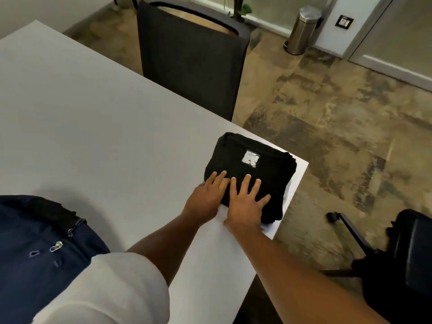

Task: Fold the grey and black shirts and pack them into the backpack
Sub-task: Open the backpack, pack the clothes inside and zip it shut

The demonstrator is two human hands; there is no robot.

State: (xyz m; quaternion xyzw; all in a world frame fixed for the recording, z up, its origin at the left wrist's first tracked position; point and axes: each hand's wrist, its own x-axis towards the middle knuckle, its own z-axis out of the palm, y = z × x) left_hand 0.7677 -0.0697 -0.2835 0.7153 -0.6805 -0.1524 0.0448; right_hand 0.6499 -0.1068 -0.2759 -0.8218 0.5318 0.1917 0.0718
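Left hand (208,195): flat, fingers straight and spread, pressing on the near edge of the folded black shirt (251,174).
Right hand (245,202): flat beside the left, fingers splayed, palm on the same edge; the two hands touch side by side.
Black shirt: folded into a compact block, neck label (251,158) face up, at the white table (93,127) corner, about 3 o'clock from table centre.
Under the shirt: a pale sliver shows at its 4 o'clock edge; what it is cannot be told.
Backpack (39,249): navy, zip pulls visible, on the table at 8 o'clock, well apart from the shirt.
Chair (189,59): dark mesh back, at the table's 12 o'clock side.
Bin (302,29): steel, on the floor at 1 o'clock.
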